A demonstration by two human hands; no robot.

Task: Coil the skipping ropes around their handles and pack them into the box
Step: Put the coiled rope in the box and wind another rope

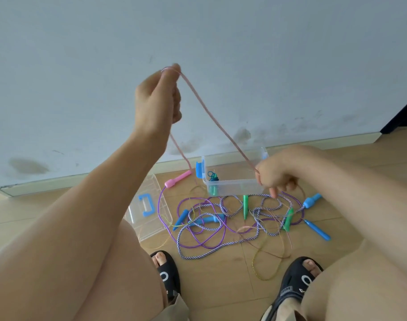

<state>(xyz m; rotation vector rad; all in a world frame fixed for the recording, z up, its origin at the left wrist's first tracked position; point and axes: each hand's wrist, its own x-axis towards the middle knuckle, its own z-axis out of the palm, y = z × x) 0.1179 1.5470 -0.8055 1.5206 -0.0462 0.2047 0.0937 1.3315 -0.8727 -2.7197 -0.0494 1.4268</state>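
My left hand (157,98) is raised high and pinches a pink rope (211,114) that loops over its fingertips. One strand drops to a pink handle (177,179) hanging just above the floor. The other strand slants down to my right hand (276,173), which grips it low, in front of the clear plastic box (232,185). A coiled teal rope (213,179) lies inside the box. On the floor lies a tangle of purple, striped and gold ropes (221,225) with blue and green handles.
The box's clear lid (149,216) with a blue handle lies on the wooden floor to the left. A white wall and skirting board run behind the box. My knees and sandalled feet (166,274) frame the tangle from below.
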